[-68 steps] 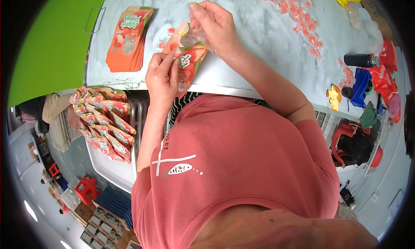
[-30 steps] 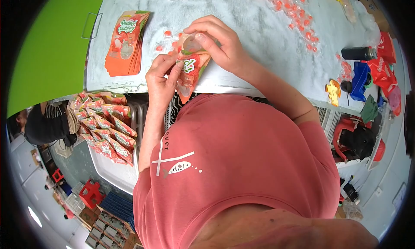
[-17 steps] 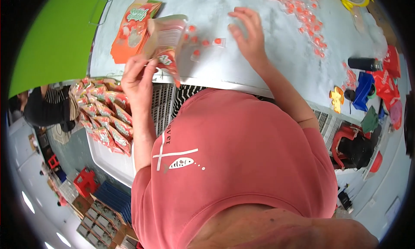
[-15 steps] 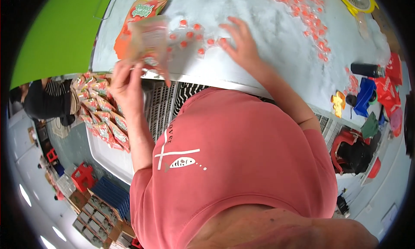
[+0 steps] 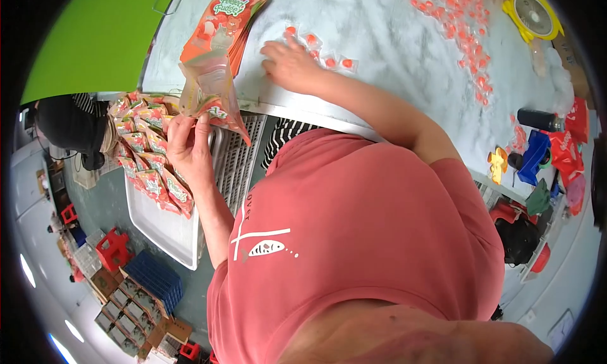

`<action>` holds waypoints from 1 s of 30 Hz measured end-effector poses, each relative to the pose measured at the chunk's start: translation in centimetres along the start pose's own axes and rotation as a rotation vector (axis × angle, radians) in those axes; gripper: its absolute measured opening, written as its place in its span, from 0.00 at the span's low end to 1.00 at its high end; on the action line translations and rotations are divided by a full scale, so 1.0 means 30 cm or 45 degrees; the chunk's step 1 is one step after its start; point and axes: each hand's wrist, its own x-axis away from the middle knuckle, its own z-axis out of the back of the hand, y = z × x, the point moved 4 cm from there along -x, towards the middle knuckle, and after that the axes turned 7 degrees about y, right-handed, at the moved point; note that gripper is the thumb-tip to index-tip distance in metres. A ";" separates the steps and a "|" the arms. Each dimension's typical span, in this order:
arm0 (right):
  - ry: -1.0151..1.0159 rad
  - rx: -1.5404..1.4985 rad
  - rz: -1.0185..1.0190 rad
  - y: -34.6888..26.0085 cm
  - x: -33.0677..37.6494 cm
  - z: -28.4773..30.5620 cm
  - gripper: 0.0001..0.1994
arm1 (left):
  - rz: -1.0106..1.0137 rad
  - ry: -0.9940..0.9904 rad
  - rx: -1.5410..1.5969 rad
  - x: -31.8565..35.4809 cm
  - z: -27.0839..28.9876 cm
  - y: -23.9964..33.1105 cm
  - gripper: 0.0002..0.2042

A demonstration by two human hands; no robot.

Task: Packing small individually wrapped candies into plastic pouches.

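Observation:
My left hand [image 5: 188, 144] grips a filled red and clear candy pouch [image 5: 208, 92] by its lower edge, held over the gap between the table edge and a white tray [image 5: 165, 231]. My right hand [image 5: 289, 65] lies flat on the pale table [image 5: 392, 54], fingers spread over a few small red wrapped candies [image 5: 329, 61]. A stack of empty red pouches [image 5: 231, 13] lies on the table just left of that hand.
Filled pouches [image 5: 147, 155] lie in rows on the white tray at my left. More red candies [image 5: 465, 32] are scattered across the far table. A yellow round object [image 5: 532, 13], a dark cylinder [image 5: 539, 119] and blue and red items [image 5: 550, 152] sit at the right edge. Crates [image 5: 136, 282] stand on the floor.
My left hand carried the filled pouch off the table, left and down toward the tray. My right hand let go of the pouch and reached onto the table to the loose candies.

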 end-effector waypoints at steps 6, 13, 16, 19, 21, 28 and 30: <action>0.316 -0.125 -0.247 0.144 0.005 0.097 0.24 | -0.072 0.009 0.001 -0.008 0.012 -0.070 0.07; -0.063 -0.426 -0.075 0.223 0.065 -0.018 0.21 | -0.063 -0.069 0.006 -0.010 -0.021 -0.051 0.07; -0.058 -0.494 -0.126 0.247 0.161 0.012 0.21 | -0.026 -0.063 0.058 -0.009 -0.027 -0.052 0.07; 0.025 -0.354 -0.131 0.229 0.225 0.180 0.27 | -0.042 -0.043 0.082 -0.010 -0.023 -0.067 0.07; 0.040 -0.308 -0.163 0.241 0.277 0.211 0.31 | -0.043 -0.094 0.051 -0.021 -0.041 -0.050 0.08; -0.017 -0.169 -0.100 0.211 0.262 0.160 0.38 | -0.060 -0.157 0.067 -0.022 -0.089 -0.046 0.07; 0.031 -0.193 -0.081 0.215 0.245 0.132 0.32 | -0.071 -0.174 0.019 -0.019 -0.097 -0.028 0.08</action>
